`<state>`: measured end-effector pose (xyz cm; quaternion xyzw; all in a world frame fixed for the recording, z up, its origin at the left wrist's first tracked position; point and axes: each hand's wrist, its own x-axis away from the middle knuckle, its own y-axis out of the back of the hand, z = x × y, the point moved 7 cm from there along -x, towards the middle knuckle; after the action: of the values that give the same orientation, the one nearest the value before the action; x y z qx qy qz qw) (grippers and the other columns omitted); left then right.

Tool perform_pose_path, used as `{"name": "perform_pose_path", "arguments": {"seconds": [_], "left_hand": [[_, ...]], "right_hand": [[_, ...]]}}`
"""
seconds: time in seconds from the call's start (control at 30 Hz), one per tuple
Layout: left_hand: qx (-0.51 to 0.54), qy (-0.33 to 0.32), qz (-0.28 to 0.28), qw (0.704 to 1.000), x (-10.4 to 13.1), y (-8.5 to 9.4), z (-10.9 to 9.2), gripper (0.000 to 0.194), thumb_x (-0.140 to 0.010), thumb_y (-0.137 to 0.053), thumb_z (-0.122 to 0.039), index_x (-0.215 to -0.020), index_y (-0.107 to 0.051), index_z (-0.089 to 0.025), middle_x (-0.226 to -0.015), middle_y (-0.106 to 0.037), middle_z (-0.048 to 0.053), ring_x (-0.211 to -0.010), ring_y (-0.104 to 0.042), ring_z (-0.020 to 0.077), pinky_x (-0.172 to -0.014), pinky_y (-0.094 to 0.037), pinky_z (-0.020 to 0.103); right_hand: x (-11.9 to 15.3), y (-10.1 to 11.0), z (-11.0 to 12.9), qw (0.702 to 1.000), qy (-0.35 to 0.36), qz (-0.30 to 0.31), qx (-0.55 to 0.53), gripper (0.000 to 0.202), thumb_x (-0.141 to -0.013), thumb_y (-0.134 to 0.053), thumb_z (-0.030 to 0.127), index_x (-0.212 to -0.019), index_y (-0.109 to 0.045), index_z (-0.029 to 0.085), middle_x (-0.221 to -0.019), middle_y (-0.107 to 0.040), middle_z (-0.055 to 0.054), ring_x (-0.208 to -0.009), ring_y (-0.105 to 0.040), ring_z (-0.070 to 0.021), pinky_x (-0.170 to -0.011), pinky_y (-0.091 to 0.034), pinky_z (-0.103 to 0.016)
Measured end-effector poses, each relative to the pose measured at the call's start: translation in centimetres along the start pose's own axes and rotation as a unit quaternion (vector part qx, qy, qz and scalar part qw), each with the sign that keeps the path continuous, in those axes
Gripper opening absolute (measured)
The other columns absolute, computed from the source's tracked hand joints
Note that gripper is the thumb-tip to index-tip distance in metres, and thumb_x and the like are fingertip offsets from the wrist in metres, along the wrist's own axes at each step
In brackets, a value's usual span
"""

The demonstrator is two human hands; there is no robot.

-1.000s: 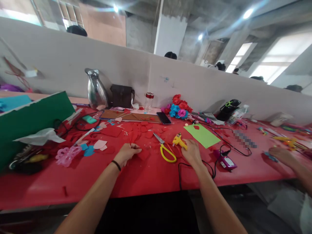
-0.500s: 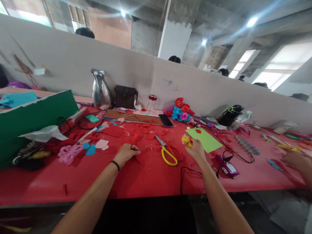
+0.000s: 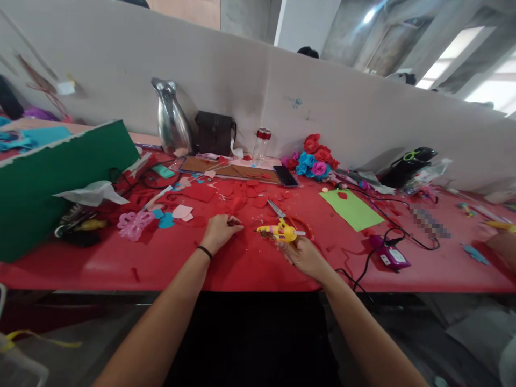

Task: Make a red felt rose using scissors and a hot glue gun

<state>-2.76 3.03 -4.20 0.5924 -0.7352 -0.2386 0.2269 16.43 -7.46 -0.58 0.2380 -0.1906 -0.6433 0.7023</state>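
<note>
A yellow hot glue gun (image 3: pixel 282 231) with a clear glue stick out of its back end is in my right hand (image 3: pixel 303 258), its nozzle pointing left. My left hand (image 3: pixel 221 231), a dark band on its wrist, has thumb and fingers pinched together over the red tabletop. A crumpled red piece (image 3: pixel 237 204) stands just behind those fingers; the pinched part blends with the red table. Beyond the glue gun, scissors (image 3: pixel 276 208) show their blades, while their handles are mostly hidden behind the gun and hand.
Red cutouts (image 3: pixel 199 192) and pink cutouts (image 3: pixel 183 212) are scattered behind my left hand. A phone (image 3: pixel 285 176), a glass jar (image 3: pixel 262 148) and colored flowers (image 3: pixel 316 158) sit farther back. Right of me are a green sheet (image 3: pixel 351 210) and a purple power box (image 3: pixel 390 257). Another person's hand (image 3: pixel 502 247) is at far right.
My right hand has brought the glue gun leftward, in front of the scissors and close to my left hand. The left hand stays pinched. The view has tilted down.
</note>
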Motion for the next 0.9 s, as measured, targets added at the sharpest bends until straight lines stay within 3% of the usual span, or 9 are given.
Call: {"name": "perform_pose_path", "arguments": {"seconds": [0.23, 0.5, 0.63, 0.8, 0.9], "left_hand": [[-0.002, -0.01, 0.012, 1.0, 0.0, -0.3, -0.1, 0.016, -0.07, -0.064, -0.025, -0.08, -0.072, -0.018, -0.08, -0.074, 0.004, -0.072, -0.064, 0.0175, -0.063, -0.044, 0.024], [0.011, -0.027, 0.025, 0.999, -0.1, -0.4, 0.0, 0.019, -0.067, -0.066, -0.029, -0.082, -0.071, -0.018, -0.078, -0.072, 0.004, -0.072, -0.063, 0.0185, -0.065, -0.044, 0.026], [0.007, -0.044, 0.046, 0.998, -0.4, -0.8, 0.3, 0.032, -0.059, -0.072, -0.027, -0.089, -0.069, -0.017, -0.079, -0.07, 0.003, -0.074, -0.063, 0.019, -0.065, -0.045, 0.026], [0.01, -0.06, 0.051, 0.997, -0.5, -0.9, 0.4, 0.03, -0.059, -0.071, -0.025, -0.088, -0.068, -0.017, -0.08, -0.07, 0.004, -0.076, -0.063, 0.0195, -0.066, -0.045, 0.026], [0.009, -0.058, 0.052, 0.997, -0.4, -0.9, 0.4, 0.03, -0.059, -0.071, -0.024, -0.088, -0.068, -0.016, -0.082, -0.07, 0.005, -0.076, -0.063, 0.0194, -0.067, -0.046, 0.026]], "right_hand": [[-0.6, -1.7, 0.1, 0.998, 0.007, 0.039, 0.044, 0.04, -0.086, -0.045, 0.054, -0.083, -0.06, 0.017, -0.067, -0.058, -0.001, -0.06, -0.051, -0.0136, -0.058, -0.041, -0.025], [-1.0, -1.7, 0.2, 0.996, 0.012, 0.055, 0.067, 0.039, -0.088, -0.043, 0.051, -0.095, -0.062, 0.018, -0.086, -0.065, -0.006, -0.08, -0.058, -0.0187, -0.075, -0.044, -0.031], [-1.0, -1.6, 0.2, 0.994, 0.015, 0.051, 0.092, 0.042, -0.089, -0.041, 0.053, -0.093, -0.062, 0.017, -0.081, -0.063, -0.005, -0.076, -0.057, -0.0178, -0.073, -0.044, -0.031], [-1.0, -1.6, 0.0, 0.992, 0.002, 0.055, 0.113, 0.045, -0.088, -0.039, 0.055, -0.085, -0.061, 0.017, -0.072, -0.06, -0.003, -0.066, -0.053, -0.0156, -0.066, -0.043, -0.029], [-1.2, -1.5, 0.2, 0.993, 0.014, 0.053, 0.108, 0.044, -0.088, -0.039, 0.055, -0.085, -0.062, 0.017, -0.075, -0.061, -0.003, -0.069, -0.055, -0.0163, -0.069, -0.043, -0.029]]}}
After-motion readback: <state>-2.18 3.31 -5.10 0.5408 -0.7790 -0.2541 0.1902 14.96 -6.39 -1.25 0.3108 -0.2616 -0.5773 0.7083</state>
